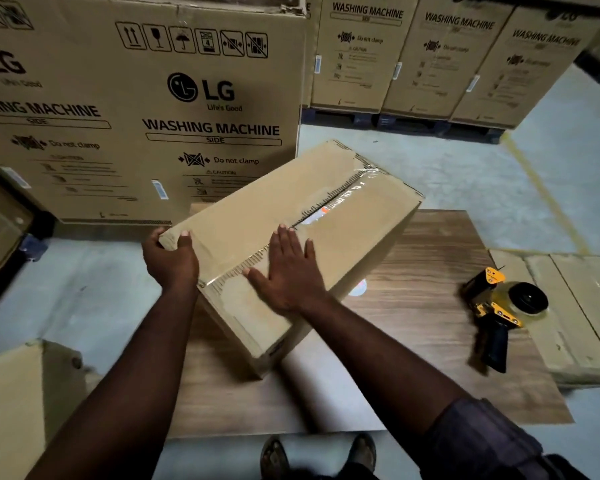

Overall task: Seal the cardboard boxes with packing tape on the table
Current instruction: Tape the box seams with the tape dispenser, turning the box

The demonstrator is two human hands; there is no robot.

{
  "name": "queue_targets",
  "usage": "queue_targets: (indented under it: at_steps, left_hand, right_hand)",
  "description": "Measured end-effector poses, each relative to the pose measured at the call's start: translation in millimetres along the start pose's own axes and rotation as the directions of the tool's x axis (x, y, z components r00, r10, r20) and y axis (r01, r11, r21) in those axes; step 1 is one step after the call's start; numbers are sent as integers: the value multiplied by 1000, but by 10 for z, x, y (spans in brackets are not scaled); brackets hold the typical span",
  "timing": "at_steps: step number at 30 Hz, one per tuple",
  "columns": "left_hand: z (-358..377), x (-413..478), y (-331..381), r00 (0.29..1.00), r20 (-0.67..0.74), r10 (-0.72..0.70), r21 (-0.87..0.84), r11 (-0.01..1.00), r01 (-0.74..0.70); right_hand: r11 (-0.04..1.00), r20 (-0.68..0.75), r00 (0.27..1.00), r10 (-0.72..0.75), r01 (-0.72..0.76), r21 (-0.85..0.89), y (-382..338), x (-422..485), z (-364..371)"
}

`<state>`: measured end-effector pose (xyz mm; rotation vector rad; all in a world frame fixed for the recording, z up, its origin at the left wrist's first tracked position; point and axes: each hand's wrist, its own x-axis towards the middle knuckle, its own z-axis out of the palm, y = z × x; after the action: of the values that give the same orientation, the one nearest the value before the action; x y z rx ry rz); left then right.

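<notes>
A closed cardboard box [257,209] lies at an angle on the low wooden table [430,271]. Clear packing tape [347,194] runs along its centre seam. My left hand [170,258] grips the box's near left corner, fingers curled over the top edge. My right hand [284,271] lies flat with spread fingers on the taped seam near the front end. A yellow and black tape dispenser [499,306] with a roll in it rests on the table's right side, away from both hands.
Tall washing machine cartons [136,109] stand right behind the table, more [447,60] at the back right on pallets. Flattened cardboard [575,306] lies on the floor to the right. Another carton [18,393] stands at the lower left. My sandalled feet [316,455] are at the table's front edge.
</notes>
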<state>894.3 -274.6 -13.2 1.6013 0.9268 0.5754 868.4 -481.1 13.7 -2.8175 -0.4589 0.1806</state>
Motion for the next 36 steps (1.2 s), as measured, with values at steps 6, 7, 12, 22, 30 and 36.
queue_targets:
  at_steps: [6, 7, 12, 22, 30, 36]
  left_hand:
    - [94, -394, -30, 991, -110, -81, -131, 989, 67]
    - [122, -486, -27, 989, -124, -84, -155, 986, 65]
    - [335, -857, -66, 976, -195, -96, -224, 973, 51]
    - [428, -1281, -79, 979, -203, -14, -33, 999, 7]
    - [414, -1822, -250, 995, -24, 93, 76, 993, -91]
    - [338, -2272, -260, 967, 177, 185, 159, 964, -214]
  right_hand:
    - [999, -16, 999, 43, -43, -6, 300, -58, -82]
    - [997, -13, 997, 71, -71, -14, 361, -44, -115]
    - [993, 86, 989, 119, -118, -20, 358, -208, -268]
    - [981, -47, 988, -150, 142, -135, 448, -846, -6]
    - [947, -28, 964, -263, 252, -201, 1251, -917, -264]
    - [924, 71, 939, -335, 343, -169, 1838, -1007, -542]
